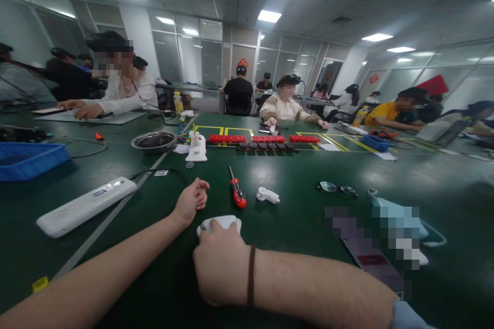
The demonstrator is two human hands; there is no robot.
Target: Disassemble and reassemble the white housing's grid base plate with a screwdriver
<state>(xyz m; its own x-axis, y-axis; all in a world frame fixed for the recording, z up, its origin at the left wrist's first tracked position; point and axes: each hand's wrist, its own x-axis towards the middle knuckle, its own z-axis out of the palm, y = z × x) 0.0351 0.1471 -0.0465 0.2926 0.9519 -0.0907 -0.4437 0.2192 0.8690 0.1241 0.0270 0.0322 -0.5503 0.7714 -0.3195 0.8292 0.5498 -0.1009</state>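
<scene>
My right hand (222,262) is wrapped over a white plastic part (229,221) low in the middle of the view. Much of that part is hidden under the fingers and the back of the hand. Just up and to the left, my left hand (192,200) hovers with its fingers curled together. Whatever it may hold is too small or hidden to make out. Beyond the hands, a red and black screwdriver (237,193) lies with its shaft pointing away from me. A small white plastic piece (267,195) with a round end rests to its right.
Behind are a white bracket-like part (197,146), a metal bowl (153,141), and red strips (268,139). A white power bank-like case (87,206) and blue bin (33,160) lie left; glasses (337,188) and a phone (370,249) right. A co-worker (289,105) sits opposite.
</scene>
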